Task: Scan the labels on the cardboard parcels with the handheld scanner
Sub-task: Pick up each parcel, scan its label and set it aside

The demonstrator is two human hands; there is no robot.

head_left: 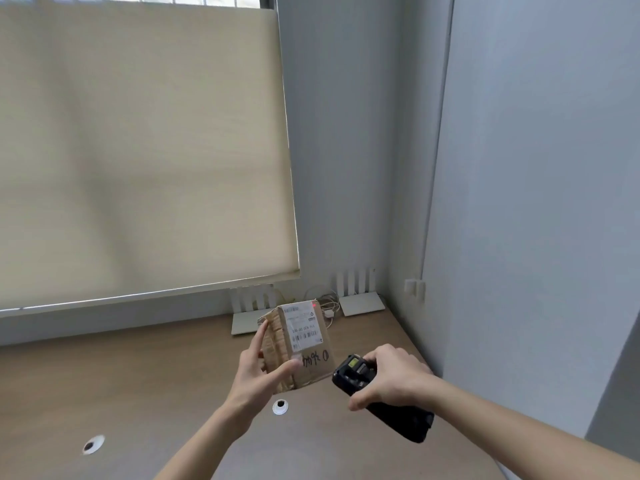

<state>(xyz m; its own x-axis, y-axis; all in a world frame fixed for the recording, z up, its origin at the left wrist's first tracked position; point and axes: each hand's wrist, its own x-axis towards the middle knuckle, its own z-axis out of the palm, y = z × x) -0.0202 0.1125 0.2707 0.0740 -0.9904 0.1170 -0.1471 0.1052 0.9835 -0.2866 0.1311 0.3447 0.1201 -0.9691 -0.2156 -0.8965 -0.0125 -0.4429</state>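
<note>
A small cardboard parcel is held tilted above the brown desk, its white label with barcodes facing up and black handwriting below it. My left hand pinches the parcel's left side between thumb and fingers. My right hand grips the black handheld scanner, whose head points at the parcel from the right. A small red dot of light shows on the label's top right corner.
Two white routers with upright antennas and a tangle of white cables stand at the desk's back. Two round cable holes sit in the desktop. A beige roller blind covers the window; grey walls close the right side.
</note>
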